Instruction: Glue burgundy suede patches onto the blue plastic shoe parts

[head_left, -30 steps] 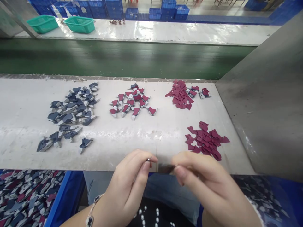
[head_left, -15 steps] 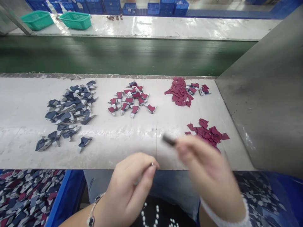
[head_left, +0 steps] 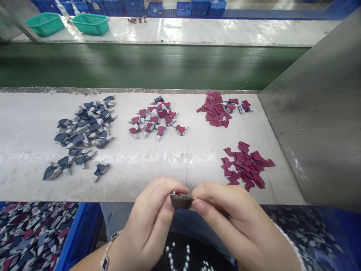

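My left hand and my right hand meet at the near table edge, both pinching one small dark piece between thumbs and forefingers. A tiny grey bit shows at its upper left corner. On the white table lie a heap of navy-and-grey pieces at left, maroon-and-grey pieces in the middle, and two heaps of flat maroon pieces, one far right and one nearer, just beyond my right hand.
A blue bin of mixed navy, maroon and grey pieces stands below the table at left; another bin is at right. A grey metal panel walls the right side. Beyond lie a green conveyor belt and green baskets.
My right hand had swung out toward the nearer maroon heap holding a dark piece; it has come back, and both hands now pinch that piece together at the table edge.
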`<state>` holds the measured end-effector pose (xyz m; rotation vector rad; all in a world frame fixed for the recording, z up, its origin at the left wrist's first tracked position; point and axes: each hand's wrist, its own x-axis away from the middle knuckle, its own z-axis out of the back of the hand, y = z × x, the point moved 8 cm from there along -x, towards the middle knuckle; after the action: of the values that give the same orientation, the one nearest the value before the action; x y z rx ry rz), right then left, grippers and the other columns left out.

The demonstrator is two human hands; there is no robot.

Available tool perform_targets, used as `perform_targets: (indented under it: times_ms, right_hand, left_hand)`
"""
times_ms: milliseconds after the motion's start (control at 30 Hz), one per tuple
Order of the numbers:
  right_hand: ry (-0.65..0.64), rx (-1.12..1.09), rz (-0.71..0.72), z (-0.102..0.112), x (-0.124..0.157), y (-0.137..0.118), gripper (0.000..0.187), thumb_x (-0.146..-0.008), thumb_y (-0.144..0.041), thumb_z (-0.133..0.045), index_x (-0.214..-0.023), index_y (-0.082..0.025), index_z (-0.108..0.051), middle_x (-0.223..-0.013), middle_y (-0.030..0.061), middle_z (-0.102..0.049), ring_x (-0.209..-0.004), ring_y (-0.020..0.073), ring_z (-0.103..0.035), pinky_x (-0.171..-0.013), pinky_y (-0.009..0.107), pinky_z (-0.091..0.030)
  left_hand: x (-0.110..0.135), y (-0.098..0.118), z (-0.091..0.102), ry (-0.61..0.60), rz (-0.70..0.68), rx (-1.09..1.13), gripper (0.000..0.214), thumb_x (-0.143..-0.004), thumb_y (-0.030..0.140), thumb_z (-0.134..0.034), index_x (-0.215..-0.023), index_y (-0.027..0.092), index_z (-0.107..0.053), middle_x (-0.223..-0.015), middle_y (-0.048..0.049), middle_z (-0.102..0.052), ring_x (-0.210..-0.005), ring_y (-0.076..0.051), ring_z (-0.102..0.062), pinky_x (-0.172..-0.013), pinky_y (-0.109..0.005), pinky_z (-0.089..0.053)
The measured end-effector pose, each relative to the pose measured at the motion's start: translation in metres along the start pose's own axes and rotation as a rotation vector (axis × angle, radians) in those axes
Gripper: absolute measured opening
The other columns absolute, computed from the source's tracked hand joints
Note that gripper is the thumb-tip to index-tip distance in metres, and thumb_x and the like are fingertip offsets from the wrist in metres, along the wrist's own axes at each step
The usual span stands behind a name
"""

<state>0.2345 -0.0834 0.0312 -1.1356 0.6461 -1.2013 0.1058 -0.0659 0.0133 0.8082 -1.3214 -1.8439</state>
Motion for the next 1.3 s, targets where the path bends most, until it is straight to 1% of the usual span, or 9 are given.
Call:
perform_targets:
  times_ms: [167,367,433,600,800,1000,1133,1233,1300]
  right_hand:
    - [0.033,0.024,0.002,0.001,-0.006,0.001,0.026,-0.104,-0.03,-0.043,-0.081,-0.025,-0.054,-0.066,-0.0064,-0.053,-0.058,0.0098,-0.051,-0.055,0.025,-0.037]
    - [0.76,0.148,0.002,0.075,0.018,0.006,0.028,-0.102,-0.032,-0.049,-0.076,-0.025,-0.056,-0.061,-0.006,-0.048,-0.054,0.0108,-0.044,-0.051,0.022,-0.037]
    - [0.669,0.177,0.012,0.073,0.018,0.002,0.027,-0.102,-0.032,-0.05,-0.076,-0.025,-0.056,-0.061,-0.0062,-0.048,-0.054,0.0101,-0.045,-0.05,0.021,-0.037]
    - [0.146,0.106,0.015,0.017,0.008,-0.011,0.025,-0.103,-0.029,-0.045,-0.081,-0.025,-0.056,-0.065,-0.0069,-0.056,-0.057,0.0093,-0.055,-0.053,0.023,-0.039]
    - [0.096,0.068,0.0,0.002,-0.005,-0.004,0.026,-0.104,-0.028,-0.042,-0.083,-0.025,-0.057,-0.068,-0.0062,-0.059,-0.06,0.0099,-0.056,-0.056,0.024,-0.039]
    - [0.932,0.066,-0.02,0.096,0.024,0.012,0.025,-0.1,-0.039,-0.054,-0.078,-0.027,-0.058,-0.06,-0.0047,-0.05,-0.054,0.0133,-0.045,-0.049,0.025,-0.035]
    - [0.729,0.155,-0.074,0.122,0.006,0.0,0.028,-0.099,-0.049,-0.05,-0.089,-0.026,-0.061,-0.06,-0.0042,-0.051,-0.051,0.0141,-0.047,-0.047,0.025,-0.039]
    - [0.592,0.434,0.032,0.146,-0.029,-0.046,0.038,-0.101,-0.049,-0.041,-0.122,-0.026,-0.063,-0.092,0.0039,-0.07,-0.088,0.0215,-0.068,-0.076,0.031,-0.055]
    - [0.587,0.647,0.157,0.168,-0.06,-0.095,0.042,-0.103,-0.042,-0.036,-0.133,-0.024,-0.061,-0.119,0.0081,-0.069,-0.116,0.026,-0.063,-0.095,0.037,-0.052]
  left_hand:
    - [-0.003,0.006,-0.001,-0.006,-0.041,-0.054,0.022,-0.1,0.011,-0.04,-0.106,0.023,-0.057,-0.094,-0.0011,-0.058,-0.088,-0.013,-0.056,-0.079,-0.025,-0.046]
    - [-0.004,0.008,0.003,0.089,-0.089,-0.132,0.023,-0.097,0.006,-0.045,-0.107,0.02,-0.06,-0.096,-0.0012,-0.061,-0.093,-0.012,-0.057,-0.083,-0.025,-0.046]
    - [-0.004,0.006,0.004,0.104,-0.076,-0.162,0.025,-0.097,0.006,-0.047,-0.111,0.02,-0.061,-0.1,-0.0017,-0.062,-0.097,-0.013,-0.056,-0.086,-0.025,-0.045]
    - [-0.004,0.009,0.008,0.127,-0.135,-0.235,0.028,-0.095,0.006,-0.051,-0.114,0.021,-0.064,-0.103,-0.0025,-0.06,-0.1,-0.014,-0.054,-0.088,-0.025,-0.045]
    - [-0.005,0.011,0.009,0.117,-0.128,-0.233,0.025,-0.095,0.006,-0.05,-0.109,0.021,-0.064,-0.103,-0.0027,-0.06,-0.1,-0.014,-0.055,-0.088,-0.026,-0.045]
    - [-0.006,0.004,0.006,0.1,-0.109,-0.144,0.023,-0.096,0.008,-0.051,-0.109,0.021,-0.066,-0.099,-0.0028,-0.063,-0.097,-0.014,-0.059,-0.089,-0.026,-0.047]
    - [-0.023,-0.022,0.011,0.122,-0.064,-0.117,0.02,-0.099,0.019,-0.051,-0.105,0.024,-0.07,-0.099,-0.0036,-0.067,-0.095,-0.015,-0.064,-0.084,-0.025,-0.051]
    - [-0.053,-0.048,0.015,0.137,-0.042,-0.123,0.026,-0.101,0.03,-0.048,-0.101,0.023,-0.072,-0.1,-0.006,-0.071,-0.095,-0.018,-0.068,-0.083,-0.026,-0.054]
    - [-0.075,-0.057,0.018,0.165,-0.086,-0.172,0.031,-0.101,0.037,-0.047,-0.097,0.022,-0.074,-0.1,-0.0079,-0.073,-0.096,-0.021,-0.069,-0.086,-0.028,-0.055]
